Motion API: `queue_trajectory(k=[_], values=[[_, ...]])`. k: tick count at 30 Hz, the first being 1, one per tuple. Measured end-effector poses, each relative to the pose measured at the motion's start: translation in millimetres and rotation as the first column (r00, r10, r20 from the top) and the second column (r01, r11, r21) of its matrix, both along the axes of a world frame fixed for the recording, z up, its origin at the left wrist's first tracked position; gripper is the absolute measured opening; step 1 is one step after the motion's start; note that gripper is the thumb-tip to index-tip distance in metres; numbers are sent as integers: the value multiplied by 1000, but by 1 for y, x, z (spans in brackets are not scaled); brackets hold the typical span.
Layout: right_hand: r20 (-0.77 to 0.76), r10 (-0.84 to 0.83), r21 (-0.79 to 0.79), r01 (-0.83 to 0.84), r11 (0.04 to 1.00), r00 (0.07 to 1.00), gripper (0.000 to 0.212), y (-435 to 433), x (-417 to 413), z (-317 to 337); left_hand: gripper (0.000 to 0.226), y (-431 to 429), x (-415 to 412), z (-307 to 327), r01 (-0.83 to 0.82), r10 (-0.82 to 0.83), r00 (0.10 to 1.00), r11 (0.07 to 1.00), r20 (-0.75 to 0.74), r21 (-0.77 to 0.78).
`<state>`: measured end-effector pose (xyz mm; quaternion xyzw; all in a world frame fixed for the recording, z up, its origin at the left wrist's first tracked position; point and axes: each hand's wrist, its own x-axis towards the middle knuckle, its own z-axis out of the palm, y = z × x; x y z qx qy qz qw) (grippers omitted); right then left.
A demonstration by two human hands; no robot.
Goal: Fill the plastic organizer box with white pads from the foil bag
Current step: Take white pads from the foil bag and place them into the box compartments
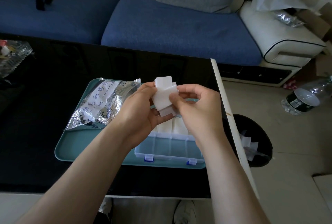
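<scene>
Both hands are raised above the teal tray (pixel 75 144). My left hand (pixel 138 105) grips a fanned stack of white pads (pixel 163 94) from below. My right hand (pixel 199 106) pinches the stack's right side between thumb and fingers. Under the hands lies the clear plastic organizer box (pixel 168 148) with blue latches. Its far compartments hold white pads (pixel 177 126), and the near row shows only the teal tray through it. The crumpled foil bag (pixel 102 103) lies open on the tray's left half.
The tray sits on a black glossy table (pixel 45 97) whose white right edge (pixel 231 126) runs diagonally. A black bin (pixel 255 141) with white scraps stands right of the table. A plastic bottle (pixel 305 97) lies on the floor. A blue sofa (pixel 170 29) is behind.
</scene>
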<state>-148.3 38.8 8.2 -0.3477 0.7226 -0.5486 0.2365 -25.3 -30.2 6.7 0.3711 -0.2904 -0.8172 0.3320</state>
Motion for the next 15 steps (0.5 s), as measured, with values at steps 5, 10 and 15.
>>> queue_trajectory(k=[5,10,15], values=[[-129,53,2,-53,999,990,30,0,2,0,35,2,1,6,51,-51,998,999,-41,-15],[-248,75,11,-75,997,966,19,-2,3,-2,39,-1,3,6,80,-81,997,996,-8,-40],[-318,150,-20,-165,986,936,17,2,1,0,32,-6,6,3,30,-30,999,999,20,32]])
